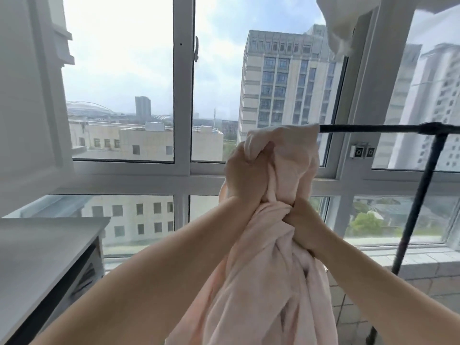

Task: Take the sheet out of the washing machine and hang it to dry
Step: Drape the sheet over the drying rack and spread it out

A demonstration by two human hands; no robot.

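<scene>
One pale pink sheet (pixel 281 257) was bunched into a thick twisted rope and held up in front of the window (pixel 183 95), its upper end draped over the left end of a black horizontal rail (pixel 368 128). Two bare hands gripped it. The left hand (pixel 245 174) was the higher one, its grip clenched round a fold of the fabric just below the rail, with the fingers curled into the cloth. The right hand (pixel 302 225) sat lower and just beside it, its grip clenched round the gathered waist of the sheet, where the cloth pinched into a tight knot of folds. Below that hand the sheet hung down in loose pleats to the bottom edge of the view.

The rail belonged to one black drying rack, with one slanted upright leg (pixel 420 202) visible on the right. One white cloth (pixel 346 23) hung at the top right corner. One grey worktop (pixel 44 255) stood at the lower left. Several tall buildings (pixel 286 80) showed through the glass.
</scene>
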